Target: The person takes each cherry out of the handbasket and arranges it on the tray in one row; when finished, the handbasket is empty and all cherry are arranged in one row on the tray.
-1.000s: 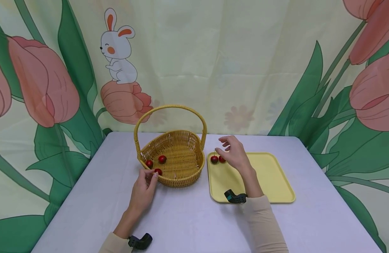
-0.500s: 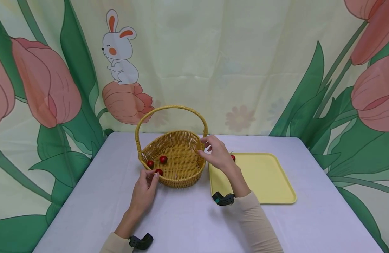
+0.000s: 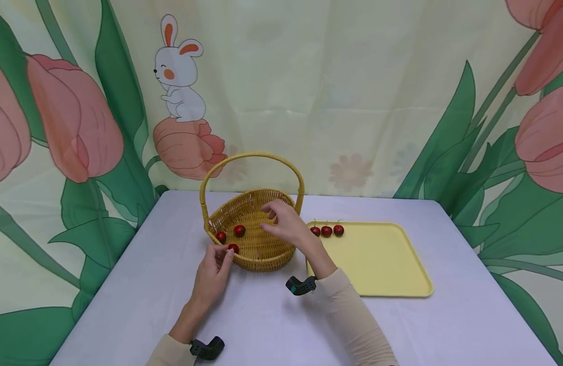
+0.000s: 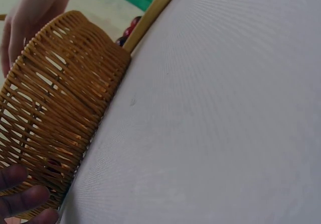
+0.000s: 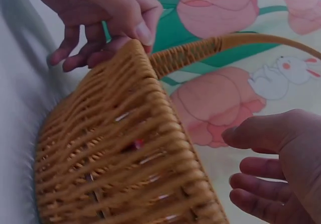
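Note:
A yellow wicker basket (image 3: 262,263) with an arched handle stands on the table, tipped toward me. My left hand (image 3: 210,274) pinches its front-left rim between thumb and fingers, plain in the right wrist view. Inside lie three dark red cherries: one cherry (image 3: 239,231) toward the middle, another cherry (image 3: 221,237) by the left wall, and a third cherry (image 3: 233,248) close to the left fingertips. Over the right side of the basket hovers my right hand (image 3: 285,221), its fingers loosely bent with nothing between them.
Right of the basket lies a pale yellow tray (image 3: 377,264). Three stemmed cherries, the middle cherry (image 3: 326,231) among them, form a row at its far left corner. A tulip-and-rabbit curtain (image 3: 354,101) hangs behind the white table (image 3: 263,320).
My right hand has moved left from above the tray to over the basket, uncovering the row of cherries. My left hand keeps its grip on the rim.

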{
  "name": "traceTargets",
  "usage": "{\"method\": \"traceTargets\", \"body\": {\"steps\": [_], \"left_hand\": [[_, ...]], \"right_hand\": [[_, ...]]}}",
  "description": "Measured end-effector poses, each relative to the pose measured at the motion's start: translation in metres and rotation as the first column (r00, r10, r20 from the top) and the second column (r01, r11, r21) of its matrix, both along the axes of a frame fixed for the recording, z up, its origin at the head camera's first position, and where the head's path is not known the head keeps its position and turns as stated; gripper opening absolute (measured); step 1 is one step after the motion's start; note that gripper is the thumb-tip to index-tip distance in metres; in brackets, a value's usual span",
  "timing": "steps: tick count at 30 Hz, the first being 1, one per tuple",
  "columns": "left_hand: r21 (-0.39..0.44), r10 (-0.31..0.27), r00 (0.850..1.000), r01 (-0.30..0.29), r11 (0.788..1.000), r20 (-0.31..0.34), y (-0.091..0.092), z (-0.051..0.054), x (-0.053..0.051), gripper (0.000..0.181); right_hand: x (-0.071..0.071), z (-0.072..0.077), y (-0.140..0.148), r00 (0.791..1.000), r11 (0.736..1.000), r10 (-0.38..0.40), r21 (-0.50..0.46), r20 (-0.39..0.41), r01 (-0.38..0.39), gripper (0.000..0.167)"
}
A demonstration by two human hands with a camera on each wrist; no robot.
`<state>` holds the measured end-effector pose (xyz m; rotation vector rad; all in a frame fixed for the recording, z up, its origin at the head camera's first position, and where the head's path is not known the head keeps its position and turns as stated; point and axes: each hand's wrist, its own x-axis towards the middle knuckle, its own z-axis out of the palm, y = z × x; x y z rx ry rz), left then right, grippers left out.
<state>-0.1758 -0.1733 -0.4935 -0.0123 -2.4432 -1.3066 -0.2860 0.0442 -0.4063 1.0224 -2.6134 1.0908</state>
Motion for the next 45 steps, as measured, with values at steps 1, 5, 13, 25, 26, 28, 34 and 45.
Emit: {"method": "traceTargets", "body": {"steps": [1,5,13,25,26,28,34,45], "left_hand": [[0.001,-0.003,1.0,0.003,1.0,0.0,0.0,0.0,0.0,0.031],[0.003,-0.013,1.0,0.013,1.0,0.006,0.001,-0.002,-0.001,0.031],[-0.002,-0.004,1.0,0.004,1.0,-0.005,0.0,-0.002,0.0,0.03],[-0.009,-0.003,1.0,0.003,1.0,-0.015,-0.002,-0.003,0.001,0.031],[-0.006,-0.004,1.0,0.004,1.0,-0.018,-0.002,-0.003,0.001,0.031],[-0.007,-0.005,1.0,0.005,1.0,-0.019,-0.002,-0.003,0.001,0.031],[-0.01,-0.005,1.0,0.005,1.0,-0.018,-0.002,-0.004,0.0,0.034],[-0.018,-0.012,0.999,0.011,1.0,-0.034,-0.002,-0.003,-0.002,0.035]], "right_hand": [[-0.001,-0.001,-0.003,1.0,1.0,0.007,0.01,0.009,-0.007,0.038],[-0.006,-0.008,-0.014,0.997,0.999,0.028,0.044,0.072,-0.031,0.041],[-0.014,-0.022,-0.032,0.989,0.99,0.025,0.136,0.143,-0.045,0.045],[-0.017,-0.028,-0.053,0.987,0.927,0.038,0.363,0.157,-0.094,0.052],[-0.017,-0.027,-0.054,0.986,0.922,0.041,0.374,0.163,-0.1,0.052],[-0.017,-0.026,-0.056,0.983,0.913,0.048,0.392,0.179,-0.116,0.052],[-0.016,-0.025,-0.063,0.981,0.888,0.054,0.44,0.185,-0.132,0.05],[-0.019,-0.029,-0.068,0.978,0.849,0.13,0.49,0.163,-0.195,0.042]]}}
